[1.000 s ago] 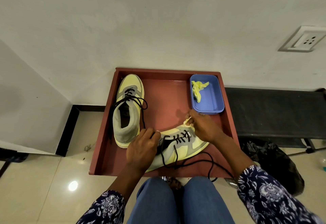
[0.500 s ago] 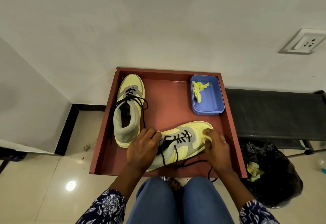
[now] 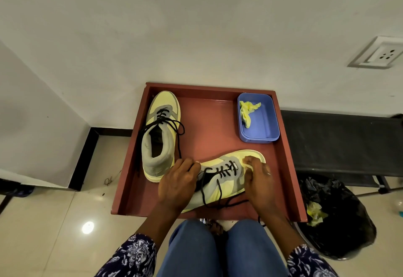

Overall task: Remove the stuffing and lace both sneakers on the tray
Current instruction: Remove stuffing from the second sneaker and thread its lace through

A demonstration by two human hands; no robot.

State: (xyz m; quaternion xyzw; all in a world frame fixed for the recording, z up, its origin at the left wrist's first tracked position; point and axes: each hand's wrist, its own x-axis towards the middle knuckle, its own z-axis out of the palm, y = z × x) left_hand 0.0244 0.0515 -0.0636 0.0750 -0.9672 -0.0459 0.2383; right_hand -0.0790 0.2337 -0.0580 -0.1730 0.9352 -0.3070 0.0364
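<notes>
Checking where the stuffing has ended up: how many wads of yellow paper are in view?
2. One wad lies in the blue box on the tray; another sits in the black bin bag on the floor. More could be hidden inside the sneakers.

Carrier: a red-brown tray [image 3: 209, 124] with raised rims stood before the wall.
At 10 o'clock: a yellow-grey sneaker [image 3: 160, 137] lay upright, toe toward 12, black laces loose.
At 1 o'clock: a blue container [image 3: 265, 128] held crumpled yellow paper [image 3: 247, 111].
At 6 o'clock: the second sneaker [image 3: 226, 185] lay slanted, toe toward 2, under both hands.
</notes>
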